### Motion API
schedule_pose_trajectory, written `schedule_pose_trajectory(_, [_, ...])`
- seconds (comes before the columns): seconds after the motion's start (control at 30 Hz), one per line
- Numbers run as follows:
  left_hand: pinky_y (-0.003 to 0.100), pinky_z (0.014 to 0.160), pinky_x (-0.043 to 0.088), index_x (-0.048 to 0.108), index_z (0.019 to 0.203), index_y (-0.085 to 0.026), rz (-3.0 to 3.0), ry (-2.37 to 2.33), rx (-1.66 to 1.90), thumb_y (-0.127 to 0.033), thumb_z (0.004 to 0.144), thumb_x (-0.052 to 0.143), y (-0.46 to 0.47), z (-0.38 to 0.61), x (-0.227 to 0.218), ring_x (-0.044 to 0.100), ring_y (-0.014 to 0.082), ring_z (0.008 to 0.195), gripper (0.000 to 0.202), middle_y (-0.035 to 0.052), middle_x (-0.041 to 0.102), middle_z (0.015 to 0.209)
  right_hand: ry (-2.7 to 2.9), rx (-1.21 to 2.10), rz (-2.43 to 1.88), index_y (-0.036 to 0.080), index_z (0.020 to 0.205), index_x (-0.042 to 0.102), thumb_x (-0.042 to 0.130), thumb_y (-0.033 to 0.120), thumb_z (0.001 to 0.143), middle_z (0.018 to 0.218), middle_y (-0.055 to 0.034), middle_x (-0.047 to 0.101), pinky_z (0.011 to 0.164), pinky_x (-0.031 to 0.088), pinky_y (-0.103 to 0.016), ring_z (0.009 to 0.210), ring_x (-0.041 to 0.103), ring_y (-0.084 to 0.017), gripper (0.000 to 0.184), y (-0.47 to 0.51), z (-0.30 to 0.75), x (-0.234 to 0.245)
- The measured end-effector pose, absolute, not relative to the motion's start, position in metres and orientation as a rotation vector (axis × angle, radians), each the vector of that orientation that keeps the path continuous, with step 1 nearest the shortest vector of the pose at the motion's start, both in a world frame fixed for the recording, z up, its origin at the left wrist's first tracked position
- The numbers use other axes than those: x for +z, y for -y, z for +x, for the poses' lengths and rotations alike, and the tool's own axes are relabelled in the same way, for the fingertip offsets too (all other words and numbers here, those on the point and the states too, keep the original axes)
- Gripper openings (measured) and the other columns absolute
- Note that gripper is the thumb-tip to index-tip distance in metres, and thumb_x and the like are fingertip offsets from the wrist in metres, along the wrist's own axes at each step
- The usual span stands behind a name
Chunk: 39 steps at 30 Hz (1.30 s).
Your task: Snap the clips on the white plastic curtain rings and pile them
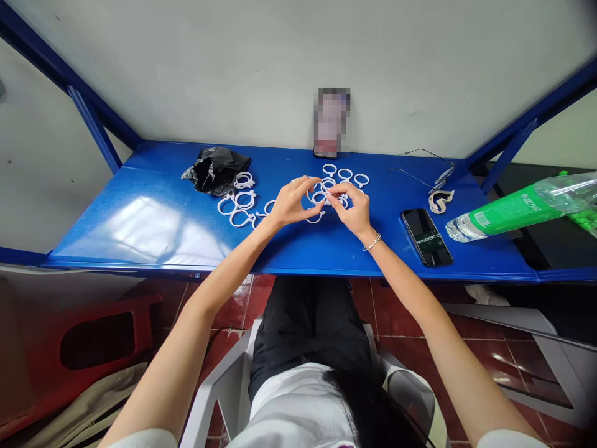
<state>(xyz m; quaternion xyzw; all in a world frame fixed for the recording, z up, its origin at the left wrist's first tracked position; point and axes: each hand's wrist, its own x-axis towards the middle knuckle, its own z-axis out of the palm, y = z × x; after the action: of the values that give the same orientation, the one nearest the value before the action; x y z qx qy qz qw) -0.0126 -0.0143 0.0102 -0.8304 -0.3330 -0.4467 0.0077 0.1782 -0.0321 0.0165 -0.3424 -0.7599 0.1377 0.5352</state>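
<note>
Both of my hands meet over the middle of the blue table (153, 180). My left hand (295, 202) curves its thumb and fingers around a white plastic curtain ring (318, 198). At that ring's right side, my right hand (352, 208) pinches with thumb and forefinger; the fingertips partly cover the small part between them. Just beyond the hands lie loose curtain rings (345, 175), and a few more are half hidden behind the right fingers. To the left, several other rings (240, 218) are heaped together, some clustered in bundles.
A crumpled black plastic bag (217, 171) lies open behind the left heap. One phone (331, 124), its screen blurred, leans on the wall; another phone (426, 238) lies at right. Nearby are eyeglasses (443, 177), a white curved object (441, 201) and a green-labelled bottle (517, 208).
</note>
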Motion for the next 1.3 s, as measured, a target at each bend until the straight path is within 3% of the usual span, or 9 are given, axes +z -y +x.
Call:
schedule_pose_trajectory(0.33, [0.026, 0.065, 0.047, 0.058, 0.112, -0.016, -2.642, 1.123, -1.362, -0.044, 0.085, 0.06, 0.0179, -0.0102, 0.0139, 0.061, 0.0146, 0.069, 0.039, 0.005, 0.067, 0.085, 1.766, 0.322, -0.788, 0.023, 0.084, 0.067, 0.066, 0.031, 0.09, 0.081, -0.0016, 0.071, 0.068, 0.054, -0.034, 0.075, 0.066, -0.018, 0.01, 0.0309, 0.1791, 0.0145])
schedule_pose_trajectory(1.3, [0.027, 0.068, 0.047, 0.057, 0.119, -0.017, -2.724, 1.191, -1.346, -0.045, 0.087, 0.059, 0.0191, -0.0104, 0.0146, 0.06, 0.0145, 0.071, 0.043, 0.0054, 0.068, 0.09, 1.784, 0.363, -0.793, 0.024, 0.076, 0.065, 0.064, 0.038, 0.091, 0.076, -0.0022, 0.068, 0.067, 0.052, -0.036, 0.073, 0.062, -0.02, 0.02, 0.027, 0.1807, 0.0156])
